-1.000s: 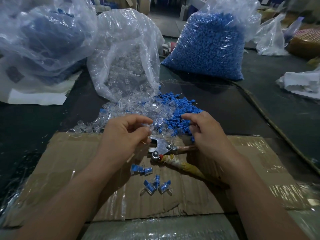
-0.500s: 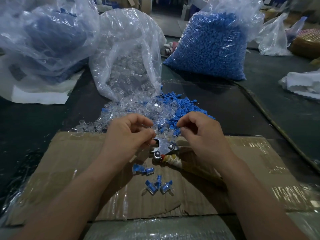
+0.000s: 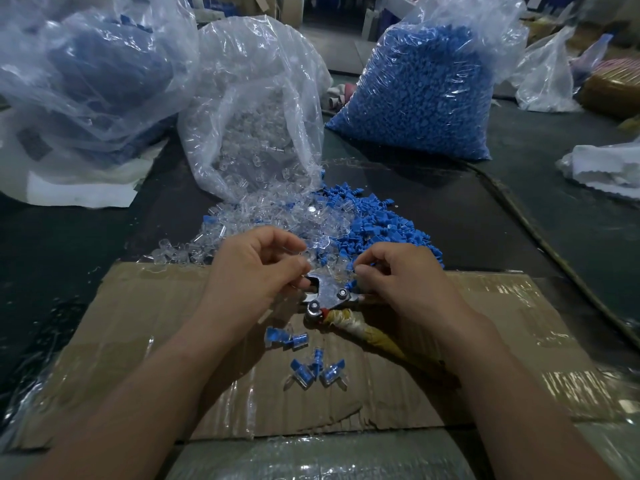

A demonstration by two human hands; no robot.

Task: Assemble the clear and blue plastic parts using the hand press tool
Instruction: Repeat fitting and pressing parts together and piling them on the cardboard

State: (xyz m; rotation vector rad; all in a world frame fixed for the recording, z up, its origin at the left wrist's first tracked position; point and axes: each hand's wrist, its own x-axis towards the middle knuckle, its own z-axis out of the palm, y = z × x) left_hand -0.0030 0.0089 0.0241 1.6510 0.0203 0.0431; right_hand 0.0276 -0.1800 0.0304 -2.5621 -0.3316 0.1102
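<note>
My left hand (image 3: 256, 271) pinches a small clear part just left of the metal head of the hand press tool (image 3: 329, 296), which lies on the cardboard (image 3: 138, 341). My right hand (image 3: 405, 282) hovers at the tool's right side, fingers curled, pinching a blue part near the jaw; the part is mostly hidden. The tool's tape-wrapped handle (image 3: 360, 329) runs under my right wrist. A loose pile of clear parts (image 3: 263, 220) and one of blue parts (image 3: 374, 223) lie just beyond the hands. Several assembled clear-and-blue pieces (image 3: 311, 368) lie on the cardboard in front of the tool.
An open bag of clear parts (image 3: 252, 126) stands behind the piles, a full bag of blue parts (image 3: 422, 95) at back right, and another bag (image 3: 83, 74) at back left. A cord (image 3: 540, 237) runs along the dark table on the right. White plastic (image 3: 609, 168) lies far right.
My right hand has come off the blue pile and drawn in toward the tool's head with a blue part. My left hand stayed beside the jaw with the clear part.
</note>
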